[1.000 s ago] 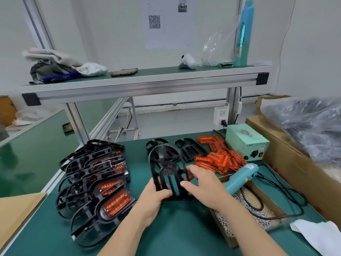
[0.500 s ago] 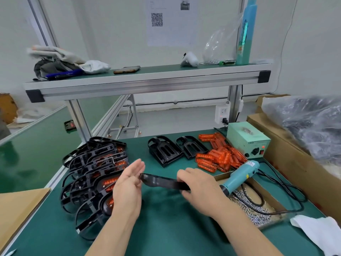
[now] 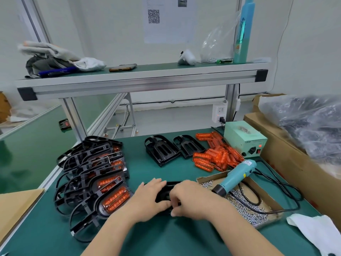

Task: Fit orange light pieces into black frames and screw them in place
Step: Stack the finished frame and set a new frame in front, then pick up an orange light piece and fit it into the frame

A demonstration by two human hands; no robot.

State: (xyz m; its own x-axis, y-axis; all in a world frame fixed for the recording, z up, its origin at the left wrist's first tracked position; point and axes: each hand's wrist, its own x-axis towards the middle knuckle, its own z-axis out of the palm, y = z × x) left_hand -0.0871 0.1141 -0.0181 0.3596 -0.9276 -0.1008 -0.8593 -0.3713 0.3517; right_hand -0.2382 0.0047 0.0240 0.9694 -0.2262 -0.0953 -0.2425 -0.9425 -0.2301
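Finished frames (image 3: pixel 96 182) are stacked at the left. The left grip (image 3: pixel 149 198) lies flat on 1 black frame (image 3: pixel 172 184), the right grip (image 3: pixel 190 198) curls round it, and the orange light pieces (image 3: pixel 217 157) wait at the upper right.

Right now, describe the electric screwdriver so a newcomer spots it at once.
Start at the pale green power box at the right rear of the table. Nearer you, across a cardboard tray of screws, lies the screwdriver: the only teal tool, with a black tip.
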